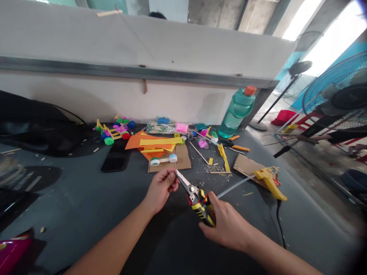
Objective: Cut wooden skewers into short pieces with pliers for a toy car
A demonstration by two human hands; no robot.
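Note:
My right hand (225,221) is wrapped round the yellow and black handles of a pair of cutting shears (195,196). The blades point up and left, with their tips at the fingers of my left hand (162,187). That hand is closed in a pinch, and what it holds, if anything, is too small to name. Just beyond it, a stick with a bottle cap at each end (164,160) rests on a piece of cardboard (183,156). Orange and yellow sheets (134,140) lie partly on the same cardboard.
A yellow glue gun (269,181) with a black cord lies at the right, on cardboard. Farther back are a teal bottle (236,112), orange-handled pliers (241,148) and colourful cap pieces (109,131). A black phone (115,156) lies left. Behind stands a white partition (114,95).

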